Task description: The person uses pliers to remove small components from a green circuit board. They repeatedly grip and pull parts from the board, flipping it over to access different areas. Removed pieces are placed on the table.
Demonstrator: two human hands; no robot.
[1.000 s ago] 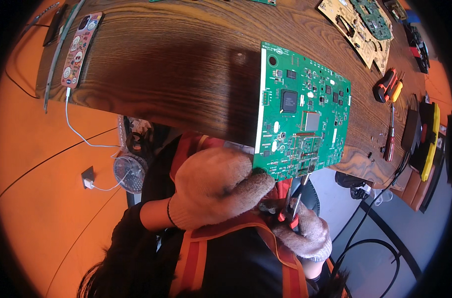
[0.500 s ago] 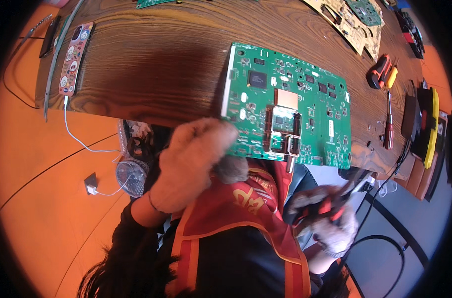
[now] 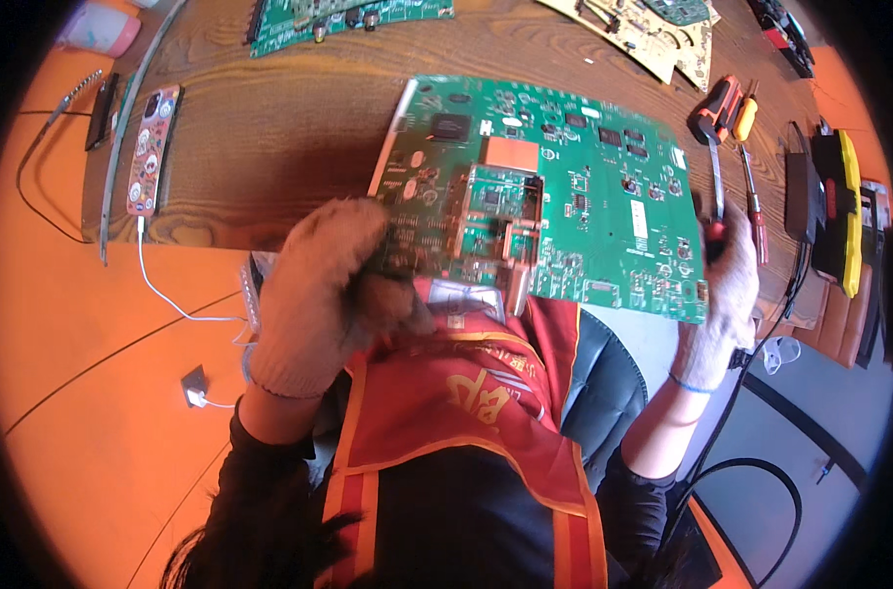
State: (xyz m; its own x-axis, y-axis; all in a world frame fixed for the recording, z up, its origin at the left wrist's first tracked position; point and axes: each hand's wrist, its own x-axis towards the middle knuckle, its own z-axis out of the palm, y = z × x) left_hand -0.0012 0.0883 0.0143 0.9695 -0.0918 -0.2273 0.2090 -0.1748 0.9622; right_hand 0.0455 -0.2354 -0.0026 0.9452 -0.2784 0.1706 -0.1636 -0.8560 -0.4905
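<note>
A green circuit board [image 3: 603,231] with dark chips, a copper-coloured pad and an open metal frame is tilted above the near table edge. My left hand [image 3: 324,294], in a pale knitted glove, closes on the board's lower left corner, its thumb beneath. At the board's right edge, my gloved right hand [image 3: 723,304] is closed round a red-handled tool [image 3: 716,191] with a long metal blade pointing away from me. Whether those fingers also touch the board, I cannot tell; most of the handle is hidden in the glove.
On the wooden table [image 3: 260,118], a phone in a patterned case [image 3: 152,147] charges at left. More circuit boards [image 3: 348,25] and tan boards [image 3: 652,39] lie at the back. Orange-handled pliers [image 3: 718,103], a yellow-handled tool [image 3: 747,118] and a red screwdriver [image 3: 757,216] are at right.
My right hand has risen from my lap with the red-handled tool to the board's right edge. The board has shifted left and looks closer. My left hand has moved left with its corner.
</note>
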